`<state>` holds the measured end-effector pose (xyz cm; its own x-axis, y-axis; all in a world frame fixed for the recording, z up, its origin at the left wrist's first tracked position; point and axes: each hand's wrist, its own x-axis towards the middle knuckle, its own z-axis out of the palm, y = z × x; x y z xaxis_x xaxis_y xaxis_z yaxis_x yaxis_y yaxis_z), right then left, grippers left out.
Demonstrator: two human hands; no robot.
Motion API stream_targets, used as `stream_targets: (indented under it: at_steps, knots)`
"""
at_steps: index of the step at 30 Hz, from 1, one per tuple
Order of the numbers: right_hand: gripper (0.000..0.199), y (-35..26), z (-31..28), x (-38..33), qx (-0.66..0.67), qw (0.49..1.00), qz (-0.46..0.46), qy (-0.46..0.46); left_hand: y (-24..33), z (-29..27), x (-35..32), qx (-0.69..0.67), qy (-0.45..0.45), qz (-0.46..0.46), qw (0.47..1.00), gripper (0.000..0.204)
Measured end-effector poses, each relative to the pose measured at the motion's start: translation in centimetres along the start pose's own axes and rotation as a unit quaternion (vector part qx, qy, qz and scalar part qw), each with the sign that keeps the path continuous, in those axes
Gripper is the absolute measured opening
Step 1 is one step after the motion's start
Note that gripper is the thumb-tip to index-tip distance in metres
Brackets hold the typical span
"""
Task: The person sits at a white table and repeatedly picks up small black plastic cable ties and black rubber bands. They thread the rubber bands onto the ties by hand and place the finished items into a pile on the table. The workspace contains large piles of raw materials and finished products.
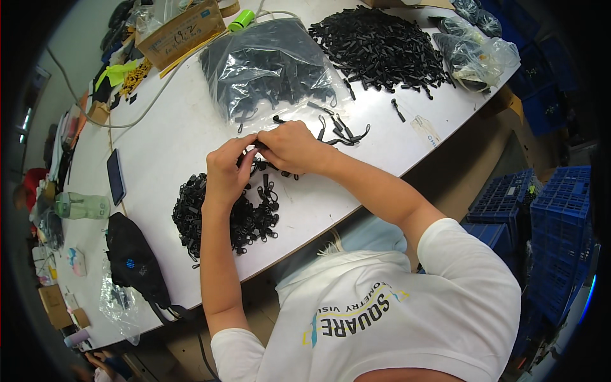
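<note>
My left hand (226, 164) and my right hand (291, 146) meet over the white table, fingertips pinched together on a small black zipper piece (259, 145). Fingers cover most of it, so its exact shape is hidden. Under and beside my left forearm lies a heap of black zipper sliders (191, 213), with more of them (264, 213) spread to its right. Several loose black zipper pulls with cord loops (344, 130) lie just beyond my right wrist. Farther back, a clear plastic bag (270, 67) holds many dark pieces.
A large mound of black zipper pulls (379, 48) sits at the far right, near plastic bags (477, 60). On the left are a phone (116, 176), a green bottle (83, 206) and a black pouch (135, 258). A cardboard box (181, 35) stands far left; blue crates (560, 216) are right.
</note>
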<state>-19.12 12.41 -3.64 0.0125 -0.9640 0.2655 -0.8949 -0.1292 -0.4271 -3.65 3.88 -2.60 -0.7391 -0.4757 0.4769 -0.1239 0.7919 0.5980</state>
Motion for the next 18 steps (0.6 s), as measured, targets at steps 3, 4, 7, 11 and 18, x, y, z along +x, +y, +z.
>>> stream_targets:
  at_steps: [3,4,7,11,18]
  knots:
    - [0.02,0.3,0.4,0.0,0.001,1.0,-0.005,0.01,-0.5,0.5,0.0,-0.007,0.032,0.028,0.999,0.021]
    - [0.02,0.2,0.3,0.0,0.0,1.0,-0.003,0.008,-0.8,0.7,-0.1,-0.006,0.048,0.041,0.998,0.019]
    - [0.022,0.2,0.5,0.0,-0.009,1.0,-0.002,-0.004,-0.7,0.8,-0.1,0.032,0.087,0.044,0.995,0.01]
    - [0.025,-0.2,-0.2,0.1,0.008,1.0,0.0,0.001,-0.4,0.5,0.0,-0.069,0.078,-0.047,0.993,0.005]
    - [0.023,0.9,0.8,0.0,0.023,0.998,-0.03,0.044,1.0,1.5,0.1,-0.394,0.016,-0.208,0.895,0.006]
